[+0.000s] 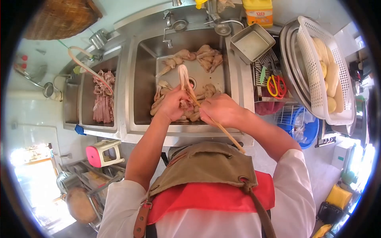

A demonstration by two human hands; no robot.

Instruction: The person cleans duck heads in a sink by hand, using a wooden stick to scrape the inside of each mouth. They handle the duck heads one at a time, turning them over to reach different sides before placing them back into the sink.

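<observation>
Both my hands, left hand (172, 106) and right hand (219, 111), clutch a pale intestine (183, 77) threaded on a chopstick (226, 133) above the sink (141, 79) of offal pieces (206, 57).

we've got both forearms reaching forward, bare to the elbow, left hand (171, 105) curled in a loose fist, right hand (219, 110) clenched knuckles-up right beside it

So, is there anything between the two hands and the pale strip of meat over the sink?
Nothing visible does. The left hand already grips the strip's lower end, and the right hand holds a wooden stick that runs up into the pale strip above the sink.
</observation>
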